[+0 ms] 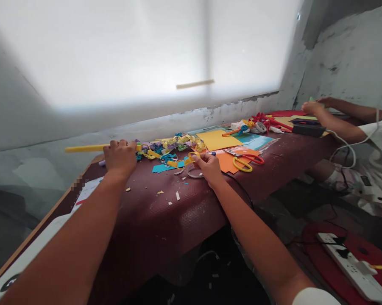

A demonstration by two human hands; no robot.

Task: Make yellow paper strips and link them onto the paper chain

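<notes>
Head view: both hands (120, 154) (209, 166) on paper chain (174, 148)

Bright window (146, 51); peeling grey wall (346, 63); maroon-covered table (165, 224).

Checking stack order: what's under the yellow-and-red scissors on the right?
The scissors lie on orange paper, which rests on the dark red table cover. A yellow sheet sits behind them. Whatever lies beneath the orange paper is covered.

co-worker (373, 127): cut off at right edge | paper chain (168, 148): links too small to count
</notes>
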